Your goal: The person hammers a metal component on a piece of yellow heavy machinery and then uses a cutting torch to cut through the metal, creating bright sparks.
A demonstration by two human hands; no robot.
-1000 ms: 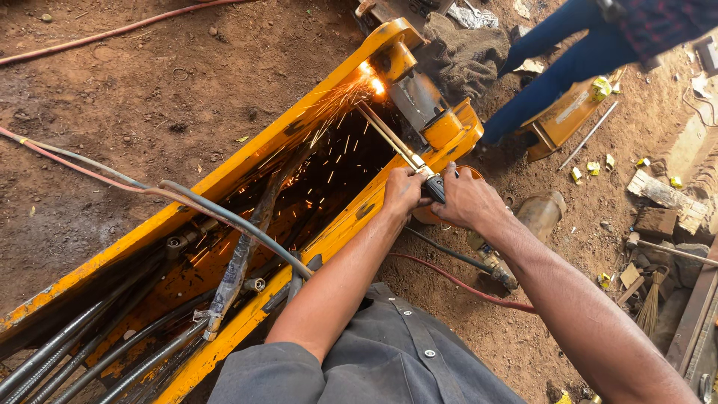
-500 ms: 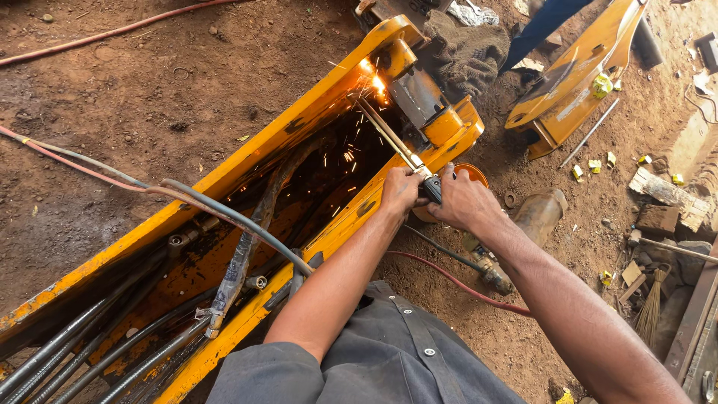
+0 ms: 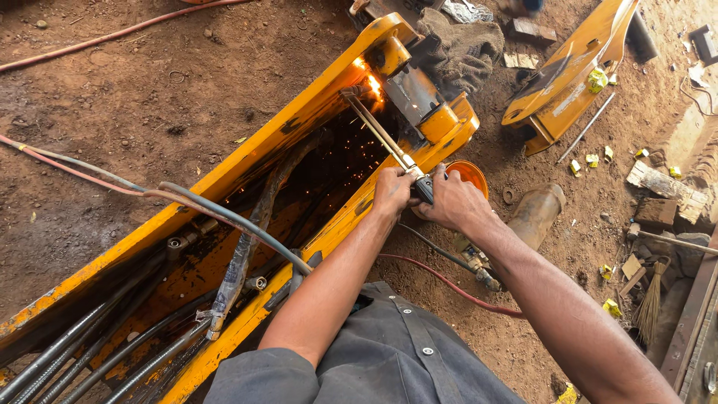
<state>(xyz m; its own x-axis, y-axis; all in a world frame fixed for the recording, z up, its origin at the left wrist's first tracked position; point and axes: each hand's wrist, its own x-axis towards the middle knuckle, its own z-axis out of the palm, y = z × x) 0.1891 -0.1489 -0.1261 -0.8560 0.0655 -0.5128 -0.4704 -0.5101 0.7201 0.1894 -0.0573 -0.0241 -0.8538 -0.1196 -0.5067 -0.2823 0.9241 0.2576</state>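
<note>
**Both hands on the torch, flame at the boom's far end**

I count one cutting torch, two hands on it, and one long yellow boom lying open on the dirt in front of me. A second yellow steel piece lies apart at the upper right. One grey cloth is bunched beside the boom's far end, and one orange round lid or cap shows just past my right knuckles. One rusty cylinder lies on the ground to my right. Several black hoses run along the inside of the boom; I cannot count them exactly. One red hose curves over the dirt under my right arm.

My left hand is closed around the torch's tubes just ahead of the handle. My right hand is curled shut around the handle end, beside the left, the two nearly touching. The torch slants up and away from me, its tip at the boom's inner wall where a bright flame burns and small sparks scatter into the dark hollow.

Small crumpled yellow wrappers are strewn at the right: one rests on the second yellow piece, others lie on the soil around it and lower, near a small broom. I cannot read anything on them.
</note>
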